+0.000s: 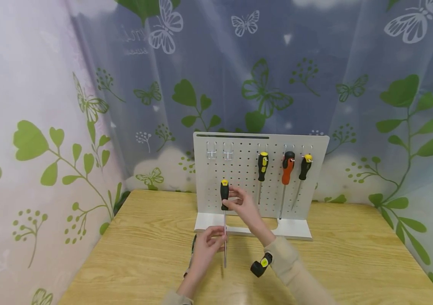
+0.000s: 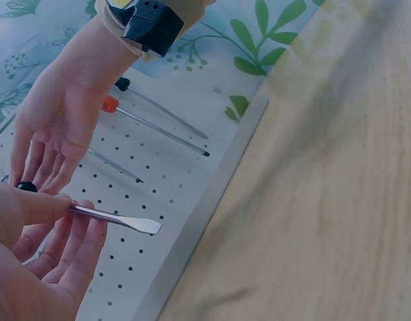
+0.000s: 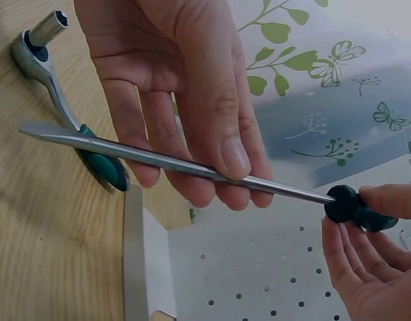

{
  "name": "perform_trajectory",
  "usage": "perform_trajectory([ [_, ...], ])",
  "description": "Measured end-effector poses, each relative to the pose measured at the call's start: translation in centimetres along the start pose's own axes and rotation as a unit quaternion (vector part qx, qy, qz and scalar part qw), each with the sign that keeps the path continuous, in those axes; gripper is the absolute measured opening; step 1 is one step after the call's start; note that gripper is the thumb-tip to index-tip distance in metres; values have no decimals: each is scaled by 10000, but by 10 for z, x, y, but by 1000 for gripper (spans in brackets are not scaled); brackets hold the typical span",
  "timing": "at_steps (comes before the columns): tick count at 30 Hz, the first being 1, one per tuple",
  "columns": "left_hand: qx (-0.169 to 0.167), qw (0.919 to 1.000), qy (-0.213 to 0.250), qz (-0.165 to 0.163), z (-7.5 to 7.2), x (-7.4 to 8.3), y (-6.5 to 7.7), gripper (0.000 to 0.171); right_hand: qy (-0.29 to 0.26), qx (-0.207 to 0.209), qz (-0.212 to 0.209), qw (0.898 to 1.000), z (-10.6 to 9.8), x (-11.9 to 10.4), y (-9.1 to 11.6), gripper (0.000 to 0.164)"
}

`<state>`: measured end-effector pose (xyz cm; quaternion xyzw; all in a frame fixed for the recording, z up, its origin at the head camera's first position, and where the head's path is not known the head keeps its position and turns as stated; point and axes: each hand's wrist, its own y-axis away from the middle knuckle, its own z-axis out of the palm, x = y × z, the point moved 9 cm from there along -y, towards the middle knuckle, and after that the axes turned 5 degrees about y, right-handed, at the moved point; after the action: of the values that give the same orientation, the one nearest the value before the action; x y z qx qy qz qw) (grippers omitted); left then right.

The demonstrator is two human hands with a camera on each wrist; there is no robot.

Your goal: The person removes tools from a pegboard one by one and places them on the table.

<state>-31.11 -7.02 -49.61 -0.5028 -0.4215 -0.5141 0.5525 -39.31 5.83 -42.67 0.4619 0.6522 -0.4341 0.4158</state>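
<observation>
A flathead screwdriver with a black handle and yellow end stands upright, tip down, in front of the pegboard. My right hand grips its handle with thumb and fingers. Lower down, my left hand pinches the steel shaft between thumb and fingers. The wide flat tip shows bare beyond the left fingers in the left wrist view. In the right wrist view a ratchet wrench with a green grip and a socket lies on the table beside the left hand, which mostly covers it in the head view.
A white pegboard stands on the wooden table. On its right half hang a black-yellow screwdriver, an orange one and another black-yellow one. Two clear hooks sit at its upper left. A patterned curtain hangs behind.
</observation>
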Motion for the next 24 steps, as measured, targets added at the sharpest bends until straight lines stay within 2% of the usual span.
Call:
perform_trajectory([
  [13,22,9994,-229,-262,-7,-17,16,29,-123,49,267,9996,12,25,11,55],
  [24,-35,9989,-415,-225,-11,-23,28,28,-229,29,372,9990,21,37,20,52],
])
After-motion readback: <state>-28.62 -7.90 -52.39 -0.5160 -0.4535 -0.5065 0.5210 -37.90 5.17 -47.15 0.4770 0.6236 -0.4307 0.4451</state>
